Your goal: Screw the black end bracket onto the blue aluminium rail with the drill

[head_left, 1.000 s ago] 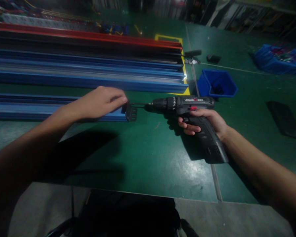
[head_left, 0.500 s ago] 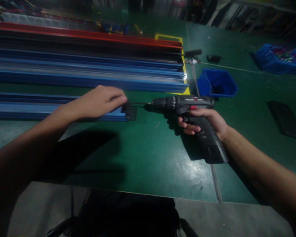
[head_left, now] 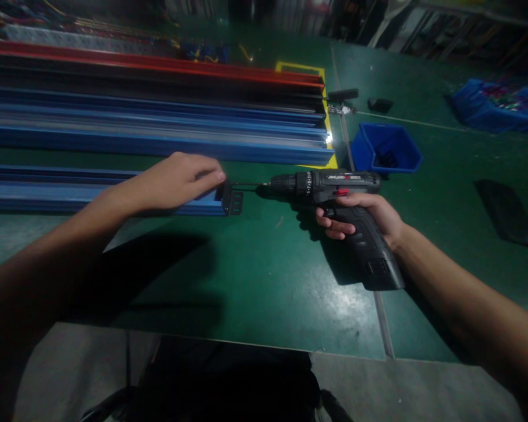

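My right hand grips a black cordless drill by its handle, index finger by the trigger. The drill lies level, with its long thin bit pointing left. That bit reaches the black slotted end bracket on the end of a blue metal profile; whether it sits in a screw is too small to tell. My left hand is closed over the profile's end, thumb against the bracket's upper part. Its other fingers are mostly hidden behind the profile.
Behind lie more long blue profiles and a red one, their ends by a yellow tape mark. A blue bin with black parts stands right of them. Further right are a black flat object and blue bins of colourful small items.
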Demonstrator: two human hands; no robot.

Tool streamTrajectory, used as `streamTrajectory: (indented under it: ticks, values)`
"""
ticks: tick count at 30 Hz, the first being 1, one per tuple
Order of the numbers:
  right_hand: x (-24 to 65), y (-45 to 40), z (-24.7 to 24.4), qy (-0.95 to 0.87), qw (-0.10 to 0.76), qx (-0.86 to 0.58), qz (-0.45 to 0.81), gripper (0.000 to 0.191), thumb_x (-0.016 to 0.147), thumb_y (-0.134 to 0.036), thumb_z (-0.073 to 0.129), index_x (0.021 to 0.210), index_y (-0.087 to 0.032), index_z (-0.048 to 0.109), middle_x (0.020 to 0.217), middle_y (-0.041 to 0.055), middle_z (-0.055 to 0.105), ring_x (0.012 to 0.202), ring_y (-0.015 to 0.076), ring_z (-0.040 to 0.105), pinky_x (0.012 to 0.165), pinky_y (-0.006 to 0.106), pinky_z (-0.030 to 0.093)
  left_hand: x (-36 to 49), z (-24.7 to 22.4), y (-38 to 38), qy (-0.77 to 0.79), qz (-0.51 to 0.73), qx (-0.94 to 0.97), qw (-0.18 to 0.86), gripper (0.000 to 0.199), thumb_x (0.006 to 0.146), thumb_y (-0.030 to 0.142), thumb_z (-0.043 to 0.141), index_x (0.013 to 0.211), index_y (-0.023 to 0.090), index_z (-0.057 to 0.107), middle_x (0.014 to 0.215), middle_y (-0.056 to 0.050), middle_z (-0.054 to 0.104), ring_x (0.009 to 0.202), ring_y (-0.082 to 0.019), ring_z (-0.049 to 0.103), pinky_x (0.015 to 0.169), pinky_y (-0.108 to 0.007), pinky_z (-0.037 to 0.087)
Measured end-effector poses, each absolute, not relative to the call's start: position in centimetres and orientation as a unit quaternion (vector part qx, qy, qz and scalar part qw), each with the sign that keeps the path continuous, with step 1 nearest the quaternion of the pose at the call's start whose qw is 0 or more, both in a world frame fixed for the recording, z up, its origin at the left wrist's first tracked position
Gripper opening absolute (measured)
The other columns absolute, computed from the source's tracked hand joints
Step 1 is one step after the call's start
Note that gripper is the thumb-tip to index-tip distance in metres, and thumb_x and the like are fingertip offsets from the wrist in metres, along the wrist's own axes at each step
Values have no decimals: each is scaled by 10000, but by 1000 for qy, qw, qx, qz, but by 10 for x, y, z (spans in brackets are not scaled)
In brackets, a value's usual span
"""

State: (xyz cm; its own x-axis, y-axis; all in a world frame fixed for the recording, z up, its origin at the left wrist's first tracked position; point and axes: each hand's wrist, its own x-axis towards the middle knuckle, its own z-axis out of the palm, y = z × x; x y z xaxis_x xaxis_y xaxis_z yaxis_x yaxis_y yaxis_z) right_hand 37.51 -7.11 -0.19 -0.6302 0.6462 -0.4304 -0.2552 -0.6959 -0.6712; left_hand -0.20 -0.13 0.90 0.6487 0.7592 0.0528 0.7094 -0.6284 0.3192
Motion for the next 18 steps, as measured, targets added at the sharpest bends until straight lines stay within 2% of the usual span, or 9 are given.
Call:
streamTrajectory:
  ticks: [18]
  values:
    - [375,-71,-3,-266,267,-332,865,252,897,-233,568,1017,-27,650,820,105,658,504,83,447,572,252,539,-2,9,-1,408,89,898,139,501,989,530,370,990,155,703,938,-69,714,837,-216,655,840,-323,476]
